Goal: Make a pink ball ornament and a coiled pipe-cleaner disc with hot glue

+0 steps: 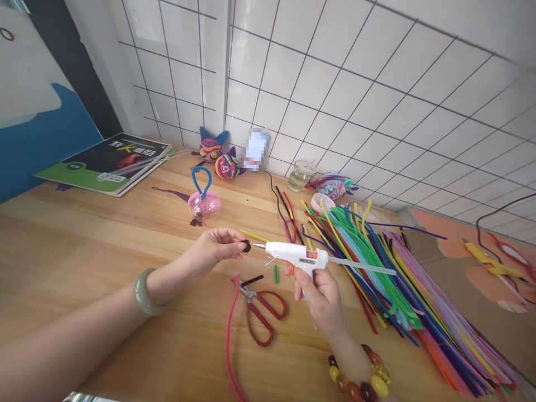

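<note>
My left hand (pixel 224 245) pinches a small black fuzzy piece (pixel 247 245), which looks like coiled pipe cleaner. A white hot glue gun (pixel 288 254) is gripped in my right hand (pixel 320 293), its metal nozzle pointing left, close to the black piece. Whether the tip touches it I cannot tell. A clear glue stick (pixel 364 265) sticks out of the gun's back. Below the gun lie red-handled scissors (pixel 260 312), with a short black pipe cleaner piece (pixel 253 281) across their blades. A pink pipe cleaner (pixel 229 340) curves beside them, and a short green piece (pixel 276 274) lies nearby.
Bundles of coloured pipe cleaners (pixel 385 279) cover the right side. Behind my left hand stands a pink clear ornament (pixel 204 205) with a blue loop. Farther back are colourful finished figures (pixel 227 166), a phone (pixel 255 149) and a glass jar (pixel 300 176). Magazines (pixel 117 159) lie at left.
</note>
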A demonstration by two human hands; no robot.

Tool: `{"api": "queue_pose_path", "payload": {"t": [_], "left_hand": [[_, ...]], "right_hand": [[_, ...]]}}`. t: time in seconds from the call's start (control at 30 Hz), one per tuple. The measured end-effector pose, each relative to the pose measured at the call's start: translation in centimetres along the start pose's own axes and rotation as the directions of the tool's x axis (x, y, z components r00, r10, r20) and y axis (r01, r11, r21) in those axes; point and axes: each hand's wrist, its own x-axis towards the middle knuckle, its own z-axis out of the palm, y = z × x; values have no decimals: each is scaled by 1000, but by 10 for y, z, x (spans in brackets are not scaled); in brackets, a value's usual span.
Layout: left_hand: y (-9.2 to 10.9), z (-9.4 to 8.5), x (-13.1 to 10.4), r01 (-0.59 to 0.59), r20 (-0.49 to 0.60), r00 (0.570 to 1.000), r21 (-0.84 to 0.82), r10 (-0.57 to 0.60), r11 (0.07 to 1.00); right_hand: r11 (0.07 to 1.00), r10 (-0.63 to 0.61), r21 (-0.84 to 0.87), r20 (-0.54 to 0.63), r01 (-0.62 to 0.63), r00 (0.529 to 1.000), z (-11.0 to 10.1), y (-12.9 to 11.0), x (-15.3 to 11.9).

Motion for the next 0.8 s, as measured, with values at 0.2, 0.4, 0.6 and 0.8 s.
{"api": "queue_pose_path", "payload": {"t": [0.2,0.4,0.6,0.8], "left_hand": [[-1,2,-1,2,24,1000,20,-2,1000],[0,2,-2,39,21,999,-15,-38,999],[0,2,-2,51,34,998,-33,-49,998],[0,2,-2,61,31,998,-40,-60,997]], "right_hand": [[999,-18,-30,-11,17,1000,3,1,-1],[996,-81,-39,-5,81,997,2,3,-1],[994,-82,-70,-6,81,997,1,5,-2],[993,-84,-78,-10,83,996,2,6,-3]]}}
